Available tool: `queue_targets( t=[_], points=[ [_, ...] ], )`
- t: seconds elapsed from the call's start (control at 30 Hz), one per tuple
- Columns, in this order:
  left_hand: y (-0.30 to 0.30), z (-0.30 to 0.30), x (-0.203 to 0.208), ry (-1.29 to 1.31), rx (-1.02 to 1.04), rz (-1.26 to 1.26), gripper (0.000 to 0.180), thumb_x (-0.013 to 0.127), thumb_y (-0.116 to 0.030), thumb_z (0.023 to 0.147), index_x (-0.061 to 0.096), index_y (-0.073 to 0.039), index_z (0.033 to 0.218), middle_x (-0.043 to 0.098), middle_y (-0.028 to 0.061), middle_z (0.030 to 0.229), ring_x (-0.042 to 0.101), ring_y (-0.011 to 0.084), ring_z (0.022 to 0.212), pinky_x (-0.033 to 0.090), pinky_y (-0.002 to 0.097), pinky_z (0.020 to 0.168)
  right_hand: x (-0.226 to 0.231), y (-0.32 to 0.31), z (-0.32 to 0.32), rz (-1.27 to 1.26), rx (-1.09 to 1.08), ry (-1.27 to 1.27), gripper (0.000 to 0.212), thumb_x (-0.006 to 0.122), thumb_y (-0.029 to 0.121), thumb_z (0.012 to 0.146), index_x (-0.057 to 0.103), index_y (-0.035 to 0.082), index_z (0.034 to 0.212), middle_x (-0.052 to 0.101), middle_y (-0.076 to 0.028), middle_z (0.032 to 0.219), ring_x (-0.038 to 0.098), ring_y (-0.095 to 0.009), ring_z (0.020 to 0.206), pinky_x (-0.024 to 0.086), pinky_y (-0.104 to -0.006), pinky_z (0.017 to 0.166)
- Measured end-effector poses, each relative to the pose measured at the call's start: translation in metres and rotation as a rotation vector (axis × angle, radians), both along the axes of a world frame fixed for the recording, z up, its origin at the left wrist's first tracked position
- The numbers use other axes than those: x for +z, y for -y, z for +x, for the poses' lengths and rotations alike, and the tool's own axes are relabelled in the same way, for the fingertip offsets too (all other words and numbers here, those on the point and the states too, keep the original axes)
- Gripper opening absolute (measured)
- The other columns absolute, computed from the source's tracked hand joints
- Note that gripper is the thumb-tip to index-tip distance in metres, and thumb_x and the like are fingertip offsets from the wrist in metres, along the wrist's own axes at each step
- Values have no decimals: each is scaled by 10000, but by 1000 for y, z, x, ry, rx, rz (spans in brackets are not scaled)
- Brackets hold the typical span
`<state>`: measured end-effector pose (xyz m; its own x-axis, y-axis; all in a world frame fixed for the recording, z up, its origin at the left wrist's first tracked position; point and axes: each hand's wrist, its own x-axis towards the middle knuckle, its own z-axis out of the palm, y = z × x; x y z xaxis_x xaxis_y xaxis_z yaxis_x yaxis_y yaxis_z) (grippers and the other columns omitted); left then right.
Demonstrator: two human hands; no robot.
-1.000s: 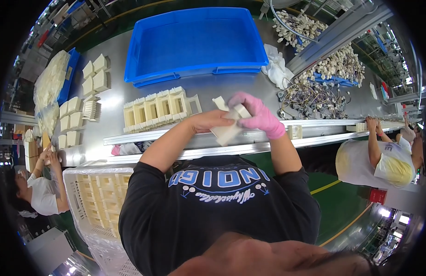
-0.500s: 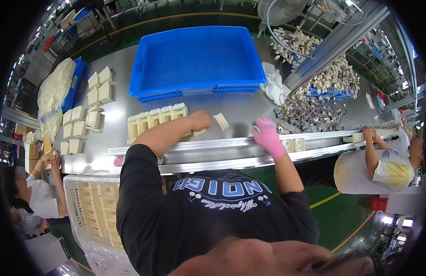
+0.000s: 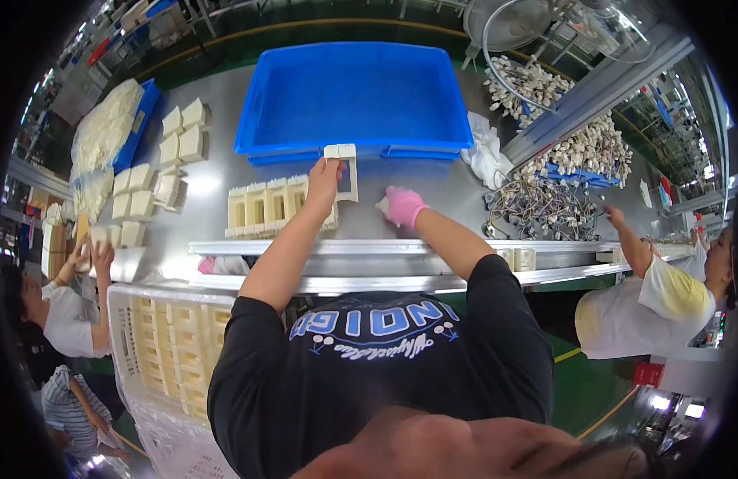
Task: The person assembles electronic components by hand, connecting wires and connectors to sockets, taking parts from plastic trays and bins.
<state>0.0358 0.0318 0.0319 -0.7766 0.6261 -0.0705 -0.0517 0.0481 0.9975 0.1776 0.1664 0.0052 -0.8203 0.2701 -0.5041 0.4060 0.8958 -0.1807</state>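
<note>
left hand (image 3: 325, 177): arm stretched forward, fingers pinched on cream frame piece (image 3: 343, 169), raised just before blue bin (image 3: 353, 96) | right hand (image 3: 402, 205): pink-gloved, curled around small cream part, near bin front

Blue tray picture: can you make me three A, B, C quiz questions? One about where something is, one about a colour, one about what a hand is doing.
1. Where is the blue tray?
A. on the floor
B. on the grey table, beyond the hands
C. on a lap

2. What colour is the glove on the right hand?
A. pink
B. green
C. black

3. What is the left hand doing?
A. lying flat and empty
B. reaching inside the tray
C. holding up a cream frame

Answers:
1. B, the tray sits on the tabletop.
2. A, the glove is bright pink.
3. C, its fingers grip the frame before the tray.
</note>
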Motion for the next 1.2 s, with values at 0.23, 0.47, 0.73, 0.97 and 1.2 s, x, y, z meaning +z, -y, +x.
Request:
queue_targets(
  t=[0.23,0.47,0.73,0.97,1.2],
  points=[
    [6,41,-15,262,-148,-77,292,471,-311,905,418,-59,1044,544,110,944,541,184,864,474,350,706,64,0,26,-747,-483,-387,240,604,212,747,594,3,866,573,-99,645,585,-175,617,479,-315,565],
    [6,78,11,205,-324,141,273,331,-320,968,393,-68,1055,515,83,960,537,149,781,502,299,560,65,48,32,-269,-333,-1023,233,577,172,798,525,4,951,591,-151,698,594,-274,589,455,-379,557],
    [2,62,-25,101,-402,197,335,285,-289,982,362,-98,1247,504,65,1125,512,134,1025,440,276,863,61,57,35,-405,-341,-1118,365,581,158,805,430,42,1116,596,-143,748,599,-305,650,462,-372,575],
    [11,74,20,534,-450,39,360,371,-291,955,354,-118,1270,506,69,1131,526,174,1040,485,292,810,93,59,43,-663,-310,-947,371,562,49,808,457,18,1162,557,-50,728,551,-79,607,438,-234,506],
    [8,69,13,544,-679,134,367,531,-182,876,416,-2,1175,605,112,912,620,240,827,533,341,439,120,47,53,2,-143,-1241,422,628,143,703,551,33,1103,577,-140,969,553,-243,951,413,-341,860]
  ],
)
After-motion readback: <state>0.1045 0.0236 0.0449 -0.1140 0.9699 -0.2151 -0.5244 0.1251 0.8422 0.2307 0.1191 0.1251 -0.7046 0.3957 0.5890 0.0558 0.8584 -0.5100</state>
